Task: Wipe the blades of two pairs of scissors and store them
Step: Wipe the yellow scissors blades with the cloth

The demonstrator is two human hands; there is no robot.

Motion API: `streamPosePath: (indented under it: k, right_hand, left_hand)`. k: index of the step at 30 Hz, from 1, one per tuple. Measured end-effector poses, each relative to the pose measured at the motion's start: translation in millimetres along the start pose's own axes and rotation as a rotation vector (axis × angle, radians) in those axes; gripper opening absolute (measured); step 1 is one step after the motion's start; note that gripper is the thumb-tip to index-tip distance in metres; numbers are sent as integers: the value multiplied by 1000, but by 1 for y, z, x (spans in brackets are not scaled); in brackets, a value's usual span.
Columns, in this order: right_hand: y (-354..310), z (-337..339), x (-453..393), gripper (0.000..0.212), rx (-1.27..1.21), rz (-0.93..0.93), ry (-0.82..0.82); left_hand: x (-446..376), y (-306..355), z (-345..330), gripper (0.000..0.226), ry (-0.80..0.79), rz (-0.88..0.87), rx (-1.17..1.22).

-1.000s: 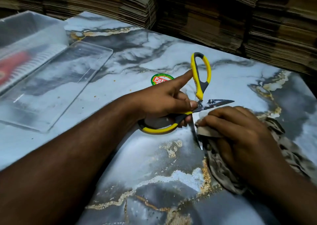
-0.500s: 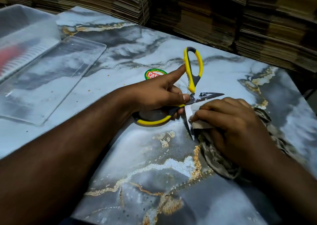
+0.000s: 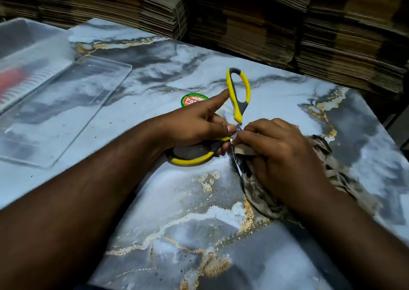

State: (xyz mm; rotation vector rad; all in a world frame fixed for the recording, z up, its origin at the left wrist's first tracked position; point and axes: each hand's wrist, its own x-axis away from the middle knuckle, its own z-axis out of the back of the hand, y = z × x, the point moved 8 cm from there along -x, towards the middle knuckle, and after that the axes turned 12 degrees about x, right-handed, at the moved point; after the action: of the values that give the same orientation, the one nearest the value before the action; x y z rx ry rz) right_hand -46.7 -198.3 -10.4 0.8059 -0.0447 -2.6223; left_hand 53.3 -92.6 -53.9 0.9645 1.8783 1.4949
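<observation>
Yellow-and-grey scissors [image 3: 240, 95] lie spread wide on the marble-patterned table [image 3: 177, 201]. My left hand [image 3: 199, 123] grips them near the pivot, its index finger stretched up against the far handle loop. My right hand [image 3: 281, 154] presses a crumpled beige cloth [image 3: 336, 170] over the blades right at the pivot. Both blades are mostly hidden under hand and cloth; only a sliver of the lower blade [image 3: 238, 168] shows. A red-handled object, blurred, sits inside the clear plastic box [image 3: 28, 52] at far left.
A clear flat lid [image 3: 66, 112] lies on the table beside the box. A round green-and-red sticker [image 3: 192, 100] is on the tabletop behind my left hand. Stacks of flattened cardboard [image 3: 265, 24] line the table's far edge.
My right hand slid the cloth up along the blades to the pivot, covering the upper blade that was showing. The left hand kept its hold on the scissors.
</observation>
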Motion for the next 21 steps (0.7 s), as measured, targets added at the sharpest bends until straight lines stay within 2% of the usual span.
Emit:
streamPosePath:
  k: [4, 7, 10, 13, 17, 19, 21]
  right_hand:
    - [-4, 5, 20, 40, 5, 58, -75]
    - [-4, 8, 12, 37, 77, 91, -83]
    - [-10, 4, 5, 39, 81, 46, -71]
    - [-12, 3, 15, 43, 42, 28, -98]
    - [-6, 5, 21, 31, -33, 123, -180]
    - [9, 11, 21, 31, -174, 6, -154]
    - [37, 23, 21, 39, -347, -246, -40]
  left_hand:
    - [-2, -2, 4, 90, 29, 2, -16]
    - [-3, -1, 1, 90, 20, 13, -20]
    - [1, 2, 2, 89, 18, 0, 38]
    - [2, 3, 4, 91, 26, -13, -1]
    - [3, 4, 4, 90, 40, -15, -5]
    - [4, 5, 1, 90, 36, -8, 6]
    - [3, 5, 0, 89, 38, 0, 19]
